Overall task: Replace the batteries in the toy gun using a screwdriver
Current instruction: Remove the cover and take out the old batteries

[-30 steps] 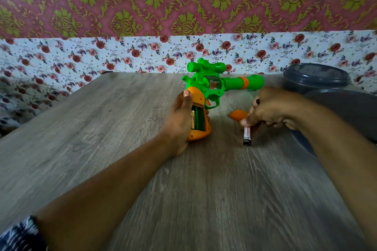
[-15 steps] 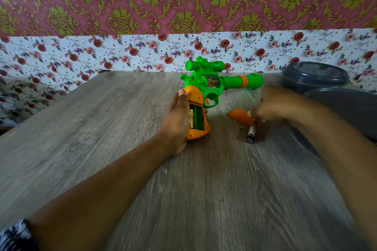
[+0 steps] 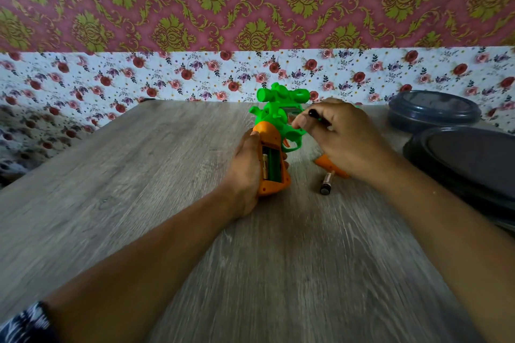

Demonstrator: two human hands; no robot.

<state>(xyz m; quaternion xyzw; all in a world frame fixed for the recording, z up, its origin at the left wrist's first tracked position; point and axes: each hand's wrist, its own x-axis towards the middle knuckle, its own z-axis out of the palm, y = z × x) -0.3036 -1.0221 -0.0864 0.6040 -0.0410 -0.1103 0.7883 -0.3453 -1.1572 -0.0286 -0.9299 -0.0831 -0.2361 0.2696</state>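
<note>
Left hand [image 3: 248,164] grip wrapped round toy gun [image 3: 274,131] handle upright on desk [image 3: 139,175], right hand [image 3: 342,136] grip pinching dark screwdriver [image 3: 316,115] (tip hidden), barrel hidden, battery [image 3: 326,183] beside orange cover [image 3: 327,164].

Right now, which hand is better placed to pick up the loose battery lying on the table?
Right. The right hand hangs just above the loose cylindrical battery on the grey wood-grain table, though it already holds a thin black object. The left hand is occupied gripping the green-and-orange plastic toy gun.
</note>
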